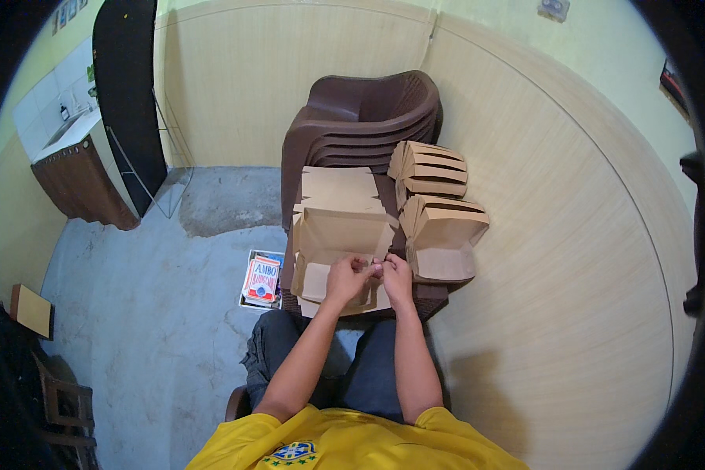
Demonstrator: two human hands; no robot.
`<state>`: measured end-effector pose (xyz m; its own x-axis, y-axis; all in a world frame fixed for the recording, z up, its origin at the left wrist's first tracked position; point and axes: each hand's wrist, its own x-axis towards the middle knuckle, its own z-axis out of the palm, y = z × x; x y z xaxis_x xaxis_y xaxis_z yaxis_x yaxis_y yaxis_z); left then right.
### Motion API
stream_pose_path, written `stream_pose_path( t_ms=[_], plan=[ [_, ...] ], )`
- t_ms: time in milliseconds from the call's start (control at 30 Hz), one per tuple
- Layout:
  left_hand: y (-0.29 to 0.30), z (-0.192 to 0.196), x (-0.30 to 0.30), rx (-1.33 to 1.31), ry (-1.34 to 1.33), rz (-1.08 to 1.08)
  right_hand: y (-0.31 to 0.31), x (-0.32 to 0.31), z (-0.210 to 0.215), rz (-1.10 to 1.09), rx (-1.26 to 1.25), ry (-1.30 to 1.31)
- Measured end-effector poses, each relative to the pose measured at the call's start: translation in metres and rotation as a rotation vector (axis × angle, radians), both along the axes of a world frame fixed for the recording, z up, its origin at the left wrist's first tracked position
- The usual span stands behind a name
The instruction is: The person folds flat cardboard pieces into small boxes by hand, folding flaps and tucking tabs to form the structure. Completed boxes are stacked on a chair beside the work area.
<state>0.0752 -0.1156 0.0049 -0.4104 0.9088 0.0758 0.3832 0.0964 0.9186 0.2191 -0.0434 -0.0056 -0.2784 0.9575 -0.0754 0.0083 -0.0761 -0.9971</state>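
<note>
We saw plain tan cardboard boxes (345, 235) on dark brown stacked chairs (360, 117), a red-and-white packet (262, 280) on the mottled grey floor (157, 313), pale cream ribbed walls (540, 258), and a yellow shirt (352, 442).

Soft, even indoor light, slightly dim and yellowish; shadows are faint. The centre is sharp, while the fisheye bends wall lines and leaves black, blurred corners at the rim.
</note>
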Motion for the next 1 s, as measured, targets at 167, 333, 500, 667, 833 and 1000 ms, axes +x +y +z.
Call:
stream_pose_path(
  t_ms=[167,333,500,667,833,1000],
  plan=[
    [0.004,0.010,0.005,-0.202,-0.032,0.128,-0.011,-0.001,-0.011,0.019,0.138,-0.039],
    [0.008,0.003,0.005,-0.220,0.063,0.197,-0.010,-0.002,-0.017,0.049,0.187,-0.171],
    [0.011,-0.023,-0.012,-0.059,-0.162,0.043,-0.014,0.000,-0.004,-0.007,0.061,-0.264],
    [0.006,-0.033,-0.019,-0.043,-0.292,-0.014,-0.020,-0.005,0.010,-0.031,-0.236,-0.010],
    [0.004,-0.032,-0.017,-0.004,-0.323,0.011,-0.024,-0.009,0.015,-0.087,-0.288,-0.015],
    [0.010,-0.039,-0.016,0.024,-0.371,0.030,-0.027,-0.014,0.015,-0.125,-0.204,-0.115]
  ],
)
